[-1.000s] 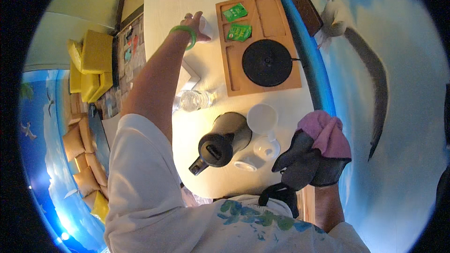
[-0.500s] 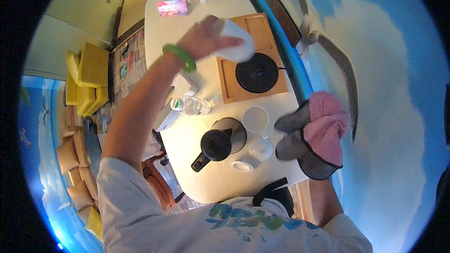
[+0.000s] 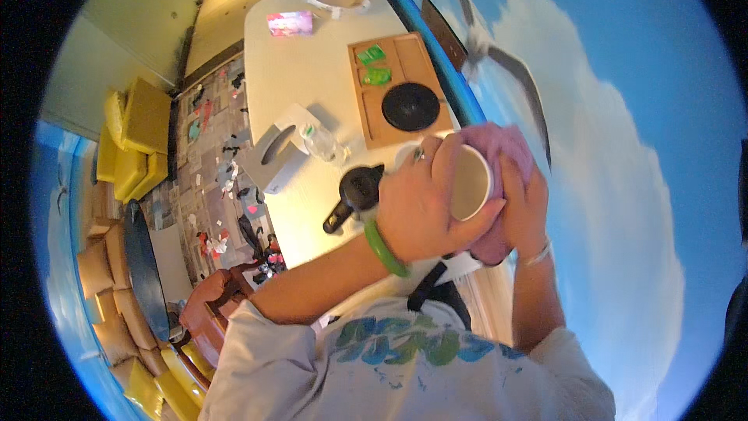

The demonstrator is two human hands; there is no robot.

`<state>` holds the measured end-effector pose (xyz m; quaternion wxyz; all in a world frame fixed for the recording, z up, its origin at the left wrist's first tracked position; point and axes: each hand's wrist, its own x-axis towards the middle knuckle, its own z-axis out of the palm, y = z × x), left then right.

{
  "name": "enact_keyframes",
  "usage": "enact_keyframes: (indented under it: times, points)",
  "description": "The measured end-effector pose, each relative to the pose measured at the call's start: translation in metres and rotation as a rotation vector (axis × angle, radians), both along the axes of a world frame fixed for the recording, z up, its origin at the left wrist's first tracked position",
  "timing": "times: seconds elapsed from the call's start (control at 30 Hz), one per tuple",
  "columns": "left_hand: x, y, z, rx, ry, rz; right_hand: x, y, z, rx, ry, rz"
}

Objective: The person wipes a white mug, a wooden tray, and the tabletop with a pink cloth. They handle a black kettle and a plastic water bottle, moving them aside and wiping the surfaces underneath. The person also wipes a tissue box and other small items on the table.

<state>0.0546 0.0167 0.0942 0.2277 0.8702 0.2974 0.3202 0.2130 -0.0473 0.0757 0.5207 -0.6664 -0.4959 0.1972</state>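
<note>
White, a cup (image 3: 473, 175) is held over the near right corner of the bench (image 3: 312, 62), its side wrapped by the closed grip of the left hand (image 3: 417, 210), while a pink cloth (image 3: 505, 140) is clasped beside it by the curled fingers of the right hand (image 3: 523, 206). Beyond, a black kettle (image 3: 361, 189) is seen partly covered, a clear bottle (image 3: 321, 143) and box (image 3: 290, 165) are set by the left edge, and a wooden tray (image 3: 368, 121) is laid along the right edge.
</note>
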Motion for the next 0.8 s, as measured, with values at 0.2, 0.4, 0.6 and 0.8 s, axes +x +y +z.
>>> enact_keyframes:
  times: [0.2, 0.4, 0.6, 0.8]
  points:
    - [-0.019, -0.017, 0.002, 0.283, -0.309, -0.589, 0.018, 0.001, -0.019, -0.033, 0.452, 0.743]
    - [-0.037, -0.024, -0.037, 0.082, -0.311, -0.03, -0.044, -0.001, -0.036, 0.258, 0.545, 0.151]
    - [-0.032, -0.052, -0.043, -0.089, -0.41, 0.22, -0.077, -0.031, -0.067, 0.359, -0.255, -0.306]
    - [-0.036, -0.061, -0.028, -0.109, -0.262, 0.1, -0.062, -0.046, -0.042, 0.396, -0.168, -0.146]
